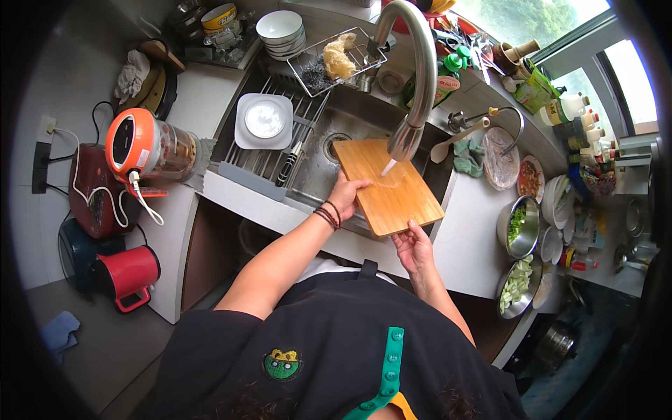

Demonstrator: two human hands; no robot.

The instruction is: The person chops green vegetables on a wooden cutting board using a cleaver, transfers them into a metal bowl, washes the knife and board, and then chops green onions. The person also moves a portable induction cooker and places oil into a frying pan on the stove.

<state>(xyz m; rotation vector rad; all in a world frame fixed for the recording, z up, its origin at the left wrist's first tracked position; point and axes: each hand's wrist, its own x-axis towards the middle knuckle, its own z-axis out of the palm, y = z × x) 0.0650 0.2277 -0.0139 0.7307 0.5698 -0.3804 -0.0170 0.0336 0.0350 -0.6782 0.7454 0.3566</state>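
A wooden cutting board (391, 194) is held tilted over the stainless steel sink (352, 115), under the metal faucet (412, 131), whose water runs onto the board. My left hand (346, 197), with beaded bracelets at the wrist, grips the board's left edge, thumb on top. At the board's near edge, my right hand (415, 247) holds it with the thumb above and fingers beneath. A rack (268, 94) over the sink's left part carries a white square container (264, 122) and a knife with a black patterned handle (287, 169).
A wire basket (362, 44) with a loofah and steel wool hangs behind the sink. Left stand an orange-lidded blender (152, 147) and a red kettle (128, 278). At right are a wooden spoon (457, 142), a green cloth (469, 157) and metal bowls (520, 289) of cut vegetables.
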